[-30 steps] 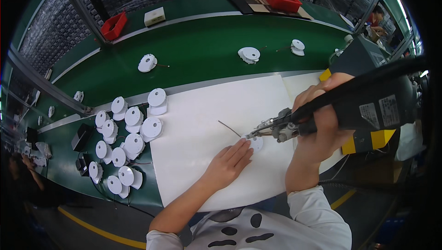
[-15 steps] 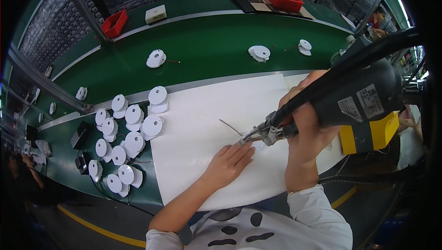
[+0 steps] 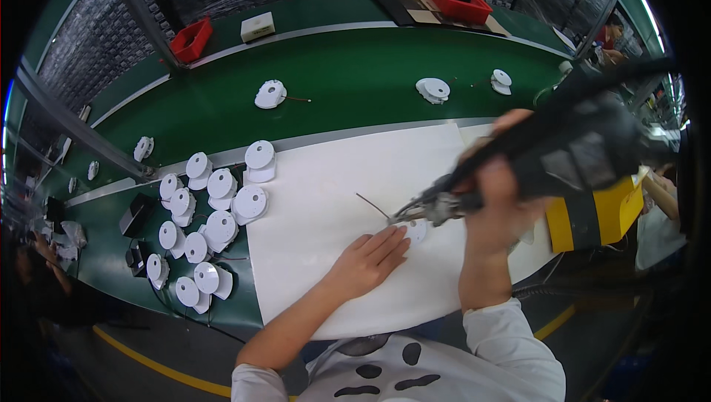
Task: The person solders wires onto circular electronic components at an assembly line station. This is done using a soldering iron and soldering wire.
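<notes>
Since the earlier frames the power tool (image 3: 563, 165) has swung upward and tilted more steeply, its dark body now blurred with motion, while its metal tip stays low over the same spot on the white sheet (image 3: 326, 202). Over that time the round white parts riding the green conveyor belt (image 3: 355, 68) have drifted to the right. At this moment the right hand (image 3: 503, 202) is wrapped closed around the tool's grip, fingers curled fully about it, with the yellow-and-black block of the tool hanging just beyond the hand toward the right. Its nose points down and left at a small white disc (image 3: 416, 233) lying on the sheet; whether the tip actually touches the disc cannot be made out. The left hand (image 3: 366, 261) lies flat and open on the sheet, fingers stretched out together, their tips just beside the disc and seemingly pressed against its edge, holding nothing in the palm. A thin dark wire (image 3: 370, 206) runs up and left from the tool's tip across the sheet. Left of the sheet, on the green bench, sits a crowded cluster of round white housings (image 3: 215, 209), some stacked on each other. Two red bins (image 3: 191, 39) stand at the far side of the belt.
</notes>
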The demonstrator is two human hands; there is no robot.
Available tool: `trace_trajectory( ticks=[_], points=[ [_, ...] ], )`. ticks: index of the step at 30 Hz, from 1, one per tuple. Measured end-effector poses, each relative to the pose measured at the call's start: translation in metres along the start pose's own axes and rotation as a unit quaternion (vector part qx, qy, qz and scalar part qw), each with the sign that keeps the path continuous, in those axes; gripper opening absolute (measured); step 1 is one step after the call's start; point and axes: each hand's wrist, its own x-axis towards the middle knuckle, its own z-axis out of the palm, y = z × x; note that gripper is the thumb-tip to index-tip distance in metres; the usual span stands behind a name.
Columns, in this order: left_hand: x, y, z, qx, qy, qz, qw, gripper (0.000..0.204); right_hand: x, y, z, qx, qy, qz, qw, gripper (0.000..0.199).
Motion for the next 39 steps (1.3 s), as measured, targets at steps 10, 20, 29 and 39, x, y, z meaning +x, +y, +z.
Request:
trace_trajectory(
  ticks=[10, 20, 29, 39],
  points=[
    [0.084, -0.178, 0.01, 0.18, -0.023, -0.202, 0.963, 0.068, 0.032, -0.034, -0.037, -0.141, 0.195, -0.059, 0.969, 0.03],
    [0.077, -0.3, -0.032, 0.367, -0.097, -0.264, 0.887, 0.011, 0.026, -0.035, -0.027, -0.124, 0.195, -0.04, 0.972, 0.028],
    [0.049, -0.129, -0.027, -0.253, 0.08, -0.463, 0.846, 0.02, 0.028, -0.033, -0.035, -0.111, 0.161, -0.036, 0.98, 0.033],
    [-0.012, -0.015, -0.049, -0.009, -0.026, 0.007, 1.0, 0.022, 0.027, -0.029, -0.031, -0.113, 0.049, -0.032, 0.992, 0.037]
  ],
)
